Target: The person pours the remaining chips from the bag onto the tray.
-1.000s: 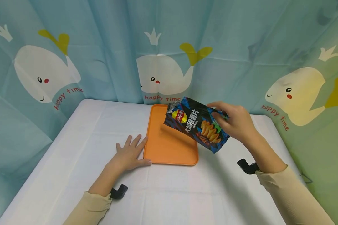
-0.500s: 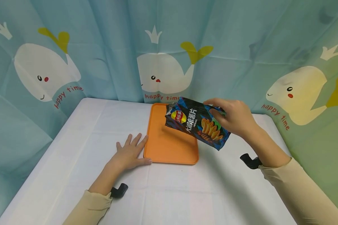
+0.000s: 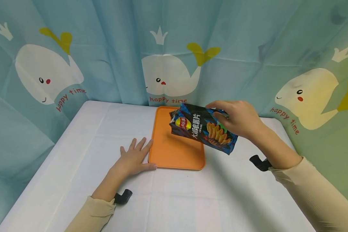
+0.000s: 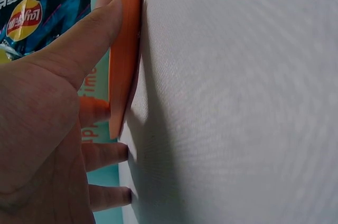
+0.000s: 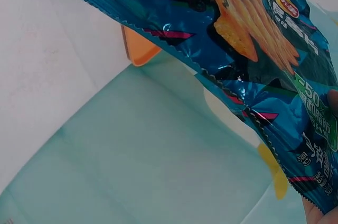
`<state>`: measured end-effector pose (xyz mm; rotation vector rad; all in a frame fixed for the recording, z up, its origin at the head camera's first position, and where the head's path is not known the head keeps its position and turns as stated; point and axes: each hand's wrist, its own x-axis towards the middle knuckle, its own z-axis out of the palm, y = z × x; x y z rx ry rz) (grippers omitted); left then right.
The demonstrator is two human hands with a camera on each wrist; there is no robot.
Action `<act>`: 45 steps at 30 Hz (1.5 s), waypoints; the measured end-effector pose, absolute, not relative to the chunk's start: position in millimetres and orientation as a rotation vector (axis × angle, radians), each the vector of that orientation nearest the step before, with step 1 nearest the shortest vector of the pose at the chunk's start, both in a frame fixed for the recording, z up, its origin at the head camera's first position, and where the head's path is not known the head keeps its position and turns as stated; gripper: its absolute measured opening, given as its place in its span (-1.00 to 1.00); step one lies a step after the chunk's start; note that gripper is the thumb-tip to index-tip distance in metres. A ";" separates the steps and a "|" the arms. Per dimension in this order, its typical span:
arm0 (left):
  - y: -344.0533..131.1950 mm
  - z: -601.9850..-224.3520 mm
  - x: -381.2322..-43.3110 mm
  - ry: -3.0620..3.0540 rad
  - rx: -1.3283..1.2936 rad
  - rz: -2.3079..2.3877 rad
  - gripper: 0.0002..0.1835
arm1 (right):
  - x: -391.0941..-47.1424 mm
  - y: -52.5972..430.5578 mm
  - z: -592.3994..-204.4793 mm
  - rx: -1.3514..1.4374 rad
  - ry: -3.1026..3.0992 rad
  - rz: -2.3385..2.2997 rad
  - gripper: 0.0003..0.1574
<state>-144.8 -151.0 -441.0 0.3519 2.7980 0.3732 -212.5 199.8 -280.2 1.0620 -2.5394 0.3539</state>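
My right hand [image 3: 240, 118] pinches the top right part of a dark blue bag of potato chips [image 3: 201, 128], with the thumb on its printed front. The bag slants down to the right, held in the air over the right part of an orange tray [image 3: 177, 158]. In the right wrist view the bag [image 5: 232, 39] fills the upper right. My left hand [image 3: 132, 161] lies with fingers spread beside the tray's left edge, forefinger and thumb touching its rim. In the left wrist view, the thumb [image 4: 87, 42] reaches along the orange tray wall [image 4: 125, 49].
A white cloth covers the table [image 3: 177, 203]. Behind and at both sides hangs a blue-green curtain [image 3: 116, 58] printed with white whales. A black curved wrist mount [image 3: 123, 196] sits by each cuff.
The bag has turned a little toward level, its left end dropping and its right lower corner rising. My right hand has shifted slightly left and up. The left hand and tray stay put.
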 end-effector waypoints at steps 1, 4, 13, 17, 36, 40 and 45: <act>-150.8 -441.1 -144.7 2.800 0.355 0.371 0.12 | -212.5 199.6 -279.7 1.064 -2.543 0.350 -0.63; -151.0 -441.1 -144.8 2.803 0.361 0.371 0.12 | -212.9 199.1 -278.0 1.074 -2.544 0.335 -0.62; -152.5 -441.7 -145.5 2.815 0.381 0.379 0.12 | -214.2 198.0 -269.3 1.104 -2.541 0.285 -0.64; -152.3 -441.4 -146.8 2.815 0.375 0.382 0.12 | -214.6 196.4 -261.1 1.115 -2.568 0.234 -0.63; -151.0 -445.1 -146.2 2.816 0.376 0.384 0.12 | -214.1 192.2 -246.7 1.146 -2.566 0.189 -0.64; -151.7 -445.0 -146.0 2.817 0.370 0.375 0.11 | -213.6 190.3 -246.9 1.157 -2.587 0.170 -0.66; -151.5 -445.1 -146.0 2.815 0.368 0.365 0.12 | -212.7 187.0 -246.7 1.165 -2.599 0.167 -0.67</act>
